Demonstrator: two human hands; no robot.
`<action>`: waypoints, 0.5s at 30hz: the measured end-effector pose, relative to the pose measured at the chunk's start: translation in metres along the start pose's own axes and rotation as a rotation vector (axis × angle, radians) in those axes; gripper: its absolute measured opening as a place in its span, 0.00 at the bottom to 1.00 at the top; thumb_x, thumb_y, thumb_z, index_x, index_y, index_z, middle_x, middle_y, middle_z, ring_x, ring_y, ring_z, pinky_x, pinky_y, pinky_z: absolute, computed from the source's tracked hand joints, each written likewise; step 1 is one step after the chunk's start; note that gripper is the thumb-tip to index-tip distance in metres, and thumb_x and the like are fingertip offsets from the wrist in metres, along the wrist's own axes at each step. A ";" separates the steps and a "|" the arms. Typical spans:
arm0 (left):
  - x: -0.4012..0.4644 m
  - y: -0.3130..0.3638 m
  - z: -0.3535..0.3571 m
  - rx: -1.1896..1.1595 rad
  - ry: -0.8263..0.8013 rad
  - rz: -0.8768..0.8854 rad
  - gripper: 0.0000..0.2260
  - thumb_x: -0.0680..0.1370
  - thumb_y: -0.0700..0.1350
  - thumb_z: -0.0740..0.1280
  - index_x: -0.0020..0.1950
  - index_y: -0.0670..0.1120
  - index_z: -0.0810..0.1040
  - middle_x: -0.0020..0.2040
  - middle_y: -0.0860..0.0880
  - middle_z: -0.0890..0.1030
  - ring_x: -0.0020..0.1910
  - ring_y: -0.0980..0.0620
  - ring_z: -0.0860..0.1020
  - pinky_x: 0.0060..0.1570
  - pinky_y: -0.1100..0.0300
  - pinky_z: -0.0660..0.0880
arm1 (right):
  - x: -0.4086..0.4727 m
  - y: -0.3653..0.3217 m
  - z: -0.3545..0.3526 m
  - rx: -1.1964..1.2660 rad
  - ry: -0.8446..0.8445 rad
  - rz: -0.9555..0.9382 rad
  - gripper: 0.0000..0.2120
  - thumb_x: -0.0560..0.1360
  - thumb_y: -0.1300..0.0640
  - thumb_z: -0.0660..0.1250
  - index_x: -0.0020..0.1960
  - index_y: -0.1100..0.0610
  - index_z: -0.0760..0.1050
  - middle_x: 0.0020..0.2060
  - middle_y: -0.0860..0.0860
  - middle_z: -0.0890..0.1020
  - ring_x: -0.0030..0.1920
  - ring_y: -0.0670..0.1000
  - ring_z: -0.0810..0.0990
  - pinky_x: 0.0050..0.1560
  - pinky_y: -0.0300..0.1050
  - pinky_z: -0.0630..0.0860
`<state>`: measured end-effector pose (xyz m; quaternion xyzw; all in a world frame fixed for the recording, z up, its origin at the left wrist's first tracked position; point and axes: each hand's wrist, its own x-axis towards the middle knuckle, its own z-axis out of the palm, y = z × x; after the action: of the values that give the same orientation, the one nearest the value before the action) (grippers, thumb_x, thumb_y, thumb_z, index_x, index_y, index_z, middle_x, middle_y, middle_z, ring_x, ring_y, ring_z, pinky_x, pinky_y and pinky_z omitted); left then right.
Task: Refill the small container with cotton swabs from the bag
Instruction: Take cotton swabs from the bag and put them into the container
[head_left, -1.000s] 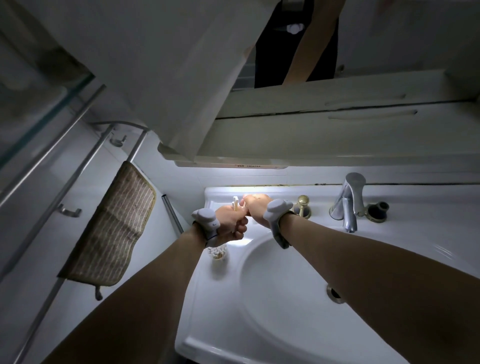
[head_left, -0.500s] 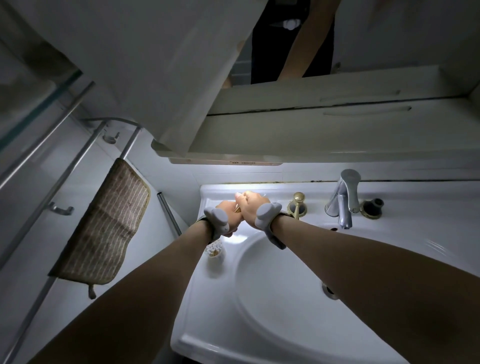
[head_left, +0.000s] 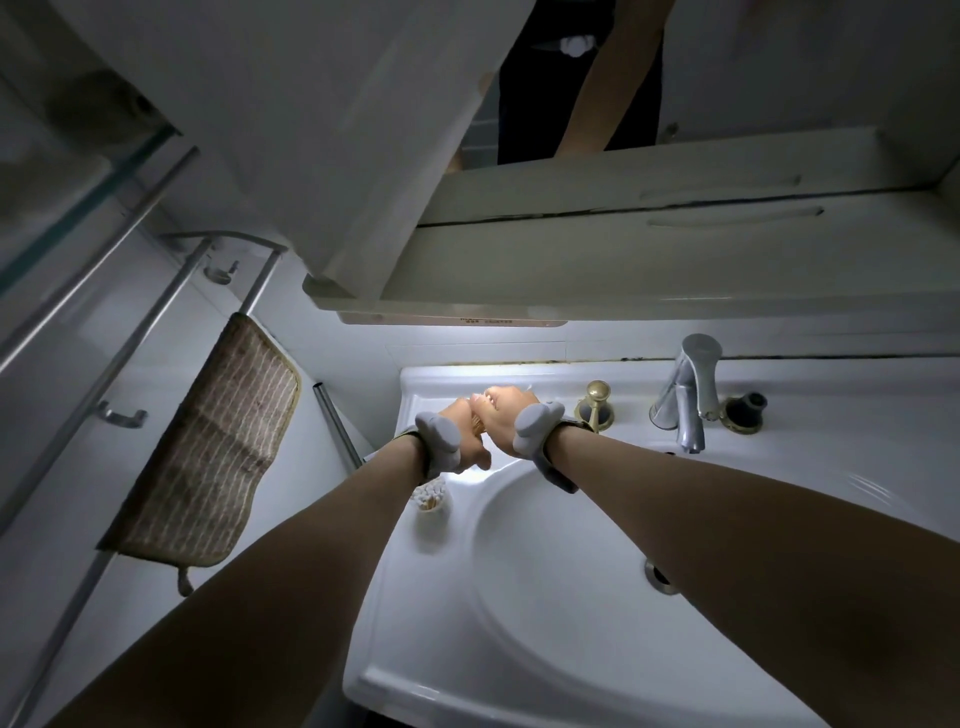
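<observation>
Swab container (head_left: 429, 497) on sink rim (head_left: 415, 384), hands (head_left: 483, 426) curled together above, contents unclear

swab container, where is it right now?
Head view: the container stands on the sink rim at the basin's left edge, just below the left hand, full of swabs.

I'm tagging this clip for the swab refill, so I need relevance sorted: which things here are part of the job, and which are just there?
Part of the job:
- left hand
- right hand
- small container of cotton swabs, on the sink rim
The bag itself cannot be made out.

Just there:
- faucet
- brass knob
- striped towel
</observation>
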<state>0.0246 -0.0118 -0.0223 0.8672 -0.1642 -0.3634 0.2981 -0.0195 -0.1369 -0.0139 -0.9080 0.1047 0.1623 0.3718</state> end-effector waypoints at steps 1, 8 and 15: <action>-0.002 -0.002 0.000 -0.080 -0.005 -0.039 0.13 0.67 0.32 0.71 0.44 0.45 0.71 0.30 0.48 0.73 0.25 0.51 0.69 0.25 0.64 0.66 | -0.003 0.000 -0.002 -0.044 -0.031 -0.002 0.18 0.84 0.51 0.50 0.49 0.59 0.74 0.47 0.54 0.80 0.49 0.58 0.77 0.53 0.50 0.72; -0.004 -0.003 -0.009 -0.620 -0.115 -0.112 0.14 0.71 0.35 0.71 0.56 0.42 0.79 0.36 0.46 0.77 0.31 0.54 0.75 0.32 0.64 0.74 | 0.008 0.003 -0.001 -0.028 0.004 0.121 0.14 0.84 0.58 0.51 0.58 0.62 0.74 0.58 0.59 0.78 0.54 0.59 0.77 0.50 0.49 0.71; 0.008 -0.006 -0.008 -1.071 0.206 -0.337 0.24 0.77 0.63 0.62 0.57 0.44 0.79 0.49 0.44 0.86 0.48 0.47 0.85 0.48 0.45 0.81 | 0.010 -0.010 0.010 0.353 0.109 0.234 0.16 0.84 0.57 0.55 0.64 0.66 0.72 0.44 0.54 0.74 0.40 0.50 0.74 0.37 0.42 0.67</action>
<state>0.0364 -0.0073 -0.0257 0.6404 0.2134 -0.3521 0.6484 -0.0091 -0.1234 -0.0174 -0.8180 0.2561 0.1341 0.4973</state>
